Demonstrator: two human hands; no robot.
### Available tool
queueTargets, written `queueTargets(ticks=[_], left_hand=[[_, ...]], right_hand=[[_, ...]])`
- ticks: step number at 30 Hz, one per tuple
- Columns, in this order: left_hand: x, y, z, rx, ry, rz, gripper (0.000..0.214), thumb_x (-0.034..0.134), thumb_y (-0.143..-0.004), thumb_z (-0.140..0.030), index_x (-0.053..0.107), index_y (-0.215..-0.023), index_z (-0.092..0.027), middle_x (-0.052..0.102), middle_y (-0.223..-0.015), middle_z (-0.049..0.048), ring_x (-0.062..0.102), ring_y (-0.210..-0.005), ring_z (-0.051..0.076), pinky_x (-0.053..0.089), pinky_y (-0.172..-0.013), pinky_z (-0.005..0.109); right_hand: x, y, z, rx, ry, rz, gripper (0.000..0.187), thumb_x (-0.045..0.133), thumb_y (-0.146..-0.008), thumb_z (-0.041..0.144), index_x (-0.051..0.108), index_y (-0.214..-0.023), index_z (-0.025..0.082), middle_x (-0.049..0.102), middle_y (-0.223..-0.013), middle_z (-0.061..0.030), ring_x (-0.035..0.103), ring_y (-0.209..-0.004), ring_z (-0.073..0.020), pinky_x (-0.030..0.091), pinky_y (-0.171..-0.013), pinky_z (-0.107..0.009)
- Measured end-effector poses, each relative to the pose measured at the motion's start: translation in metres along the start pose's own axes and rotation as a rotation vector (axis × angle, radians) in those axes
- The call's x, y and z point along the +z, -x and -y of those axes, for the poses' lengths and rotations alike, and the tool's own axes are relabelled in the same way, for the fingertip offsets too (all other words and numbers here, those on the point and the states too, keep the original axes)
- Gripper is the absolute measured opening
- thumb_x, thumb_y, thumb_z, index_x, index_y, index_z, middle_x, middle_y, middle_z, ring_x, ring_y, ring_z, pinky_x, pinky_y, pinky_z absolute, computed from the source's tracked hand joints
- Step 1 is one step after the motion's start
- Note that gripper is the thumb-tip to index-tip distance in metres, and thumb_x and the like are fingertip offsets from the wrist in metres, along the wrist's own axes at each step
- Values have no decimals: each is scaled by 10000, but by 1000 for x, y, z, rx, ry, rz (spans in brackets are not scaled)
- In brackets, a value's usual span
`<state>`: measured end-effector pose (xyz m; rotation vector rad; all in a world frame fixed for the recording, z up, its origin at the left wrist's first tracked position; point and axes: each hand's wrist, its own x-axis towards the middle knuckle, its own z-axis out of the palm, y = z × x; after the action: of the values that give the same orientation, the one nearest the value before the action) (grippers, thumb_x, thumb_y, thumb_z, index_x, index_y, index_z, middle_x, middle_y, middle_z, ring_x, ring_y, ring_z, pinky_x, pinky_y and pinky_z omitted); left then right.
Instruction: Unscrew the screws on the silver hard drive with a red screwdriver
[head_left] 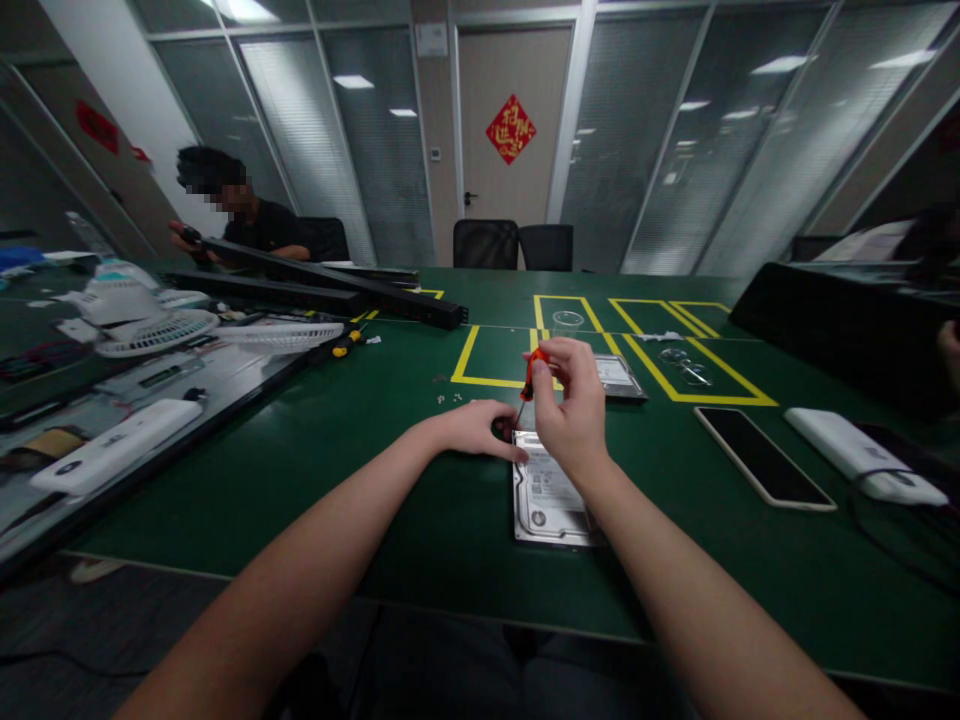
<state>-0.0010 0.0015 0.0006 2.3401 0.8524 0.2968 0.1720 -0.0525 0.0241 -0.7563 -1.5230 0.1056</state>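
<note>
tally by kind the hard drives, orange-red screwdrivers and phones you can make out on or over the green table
Hard drives: 2
Orange-red screwdriver: 1
Phone: 1
Total: 4

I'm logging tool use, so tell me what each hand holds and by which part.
The right hand holds the screwdriver by its handle. The left hand is at the far left corner of the near hard drive; any grip is unclear.

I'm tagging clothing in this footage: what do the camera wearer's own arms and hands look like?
The left hand and right hand are ungloved. The forearms are bare, with no sleeve in view. No watch or bracelet shows on either wrist.
</note>
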Motion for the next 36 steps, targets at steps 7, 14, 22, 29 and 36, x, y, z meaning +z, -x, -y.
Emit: queueTargets(ticks=[7,14,22,29,36], left_hand=[[0,0,0,-7,16,3,650,815,-731,-682,713,-1153,-198,738,-1051,68,654,-907,250,447,-774,341],[0,0,0,-8,16,-2,635,818,-730,-671,719,-1129,-187,736,-1023,68,651,-895,250,447,-772,343],[0,0,1,-9,7,3,646,811,-729,-690,712,-1121,-186,730,-1011,62,647,-889,243,445,-768,331],[0,0,-1,-7,-2,2,652,808,-734,-687,717,-1133,-179,731,-1023,70,641,-893,246,440,-770,336],[-2,1,-2,-5,10,11,655,807,-738,-685,718,-1153,-186,735,-1019,68,649,-893,249,450,-776,341]], right_hand=[[1,0,-1,17,-35,-11,173,566,-1028,227,614,-1187,274,592,-1200,-69,675,-1086,-216,633,-903,-440],[1,1,-2,30,-43,-15,163,601,-1016,240,610,-1178,262,590,-1212,-71,676,-1090,-214,636,-897,-434],[2,0,-2,11,0,-35,164,641,-996,246,610,-1156,265,609,-1178,-64,669,-1040,-195,632,-884,-404],[0,-1,-3,-24,23,-22,178,650,-990,234,618,-1163,264,611,-1157,-58,654,-1029,-197,621,-860,-403],[-1,-1,1,-18,26,-10,174,642,-991,233,623,-1160,269,610,-1140,-56,646,-1026,-201,615,-858,-413]])
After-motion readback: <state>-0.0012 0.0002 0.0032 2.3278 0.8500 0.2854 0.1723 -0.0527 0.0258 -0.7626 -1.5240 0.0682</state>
